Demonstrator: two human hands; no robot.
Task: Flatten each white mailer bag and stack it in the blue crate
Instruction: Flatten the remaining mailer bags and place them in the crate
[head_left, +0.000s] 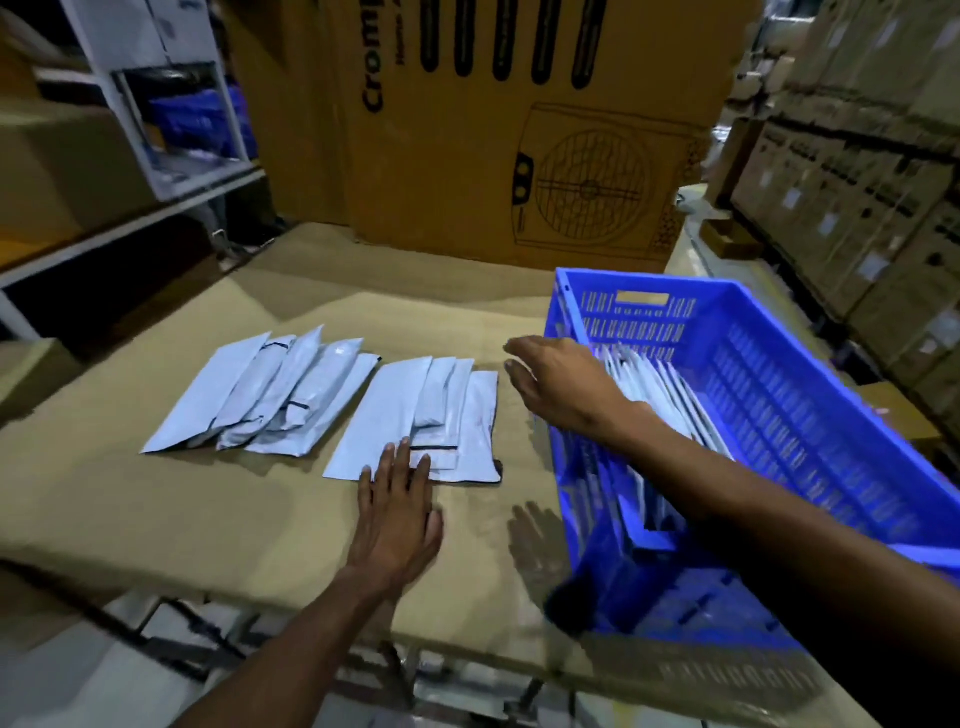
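Note:
Two fanned piles of white mailer bags lie on the cardboard-covered table (156, 509): a left pile (265, 397) and a middle pile (421, 415). My left hand (397, 512) lies flat, its straight fingertips resting on the near edge of the middle pile. My right hand (558, 387) hovers with relaxed fingers and nothing in it, over the gap between the middle pile and the blue crate (810, 415). Several white mailers (660, 395) stand stacked on edge inside the crate, partly hidden by my right forearm.
A large printed cardboard box (519, 130) stands at the table's far edge. White shelving (156, 104) rises at the left. Stacked cartons (872, 171) line the right side. The crate sits at the table's right end, near its front edge.

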